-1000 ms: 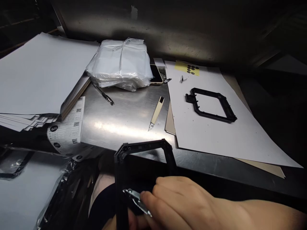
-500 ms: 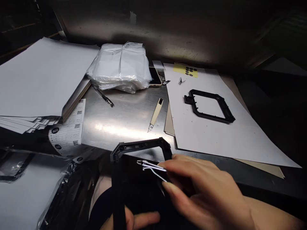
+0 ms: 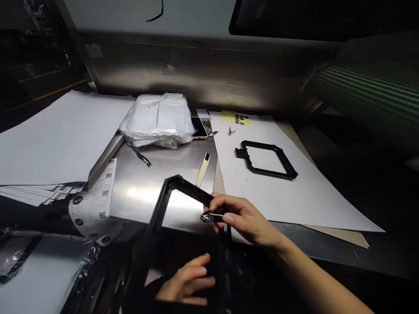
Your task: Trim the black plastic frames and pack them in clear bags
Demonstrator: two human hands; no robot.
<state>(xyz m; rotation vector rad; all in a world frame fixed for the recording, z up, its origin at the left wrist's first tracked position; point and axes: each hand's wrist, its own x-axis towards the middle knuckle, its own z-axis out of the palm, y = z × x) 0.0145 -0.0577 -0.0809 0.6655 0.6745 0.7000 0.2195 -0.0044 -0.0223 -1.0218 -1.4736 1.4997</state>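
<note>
A black plastic frame (image 3: 176,186) stands tilted over the near edge of the steel table (image 3: 170,165). My left hand (image 3: 186,281) holds its lower part from below. My right hand (image 3: 240,218) pinches a small metal clip (image 3: 209,216) against the frame's upper right side. A second black frame (image 3: 265,159) lies flat on a white sheet (image 3: 294,192) to the right, apart from both hands.
A cream utility knife (image 3: 203,163) and a pen (image 3: 139,155) lie on the steel. Behind them sit a wrapped bundle of clear bags (image 3: 157,120), a phone (image 3: 198,127) and a yellow sticker sheet (image 3: 236,117). White sheets (image 3: 55,135) and labels (image 3: 93,198) pile up at left.
The view has pulled back and up. Both hands lifted the frame higher over the table edge, and my right hand moved the metal clip up onto the frame's upper right side.
</note>
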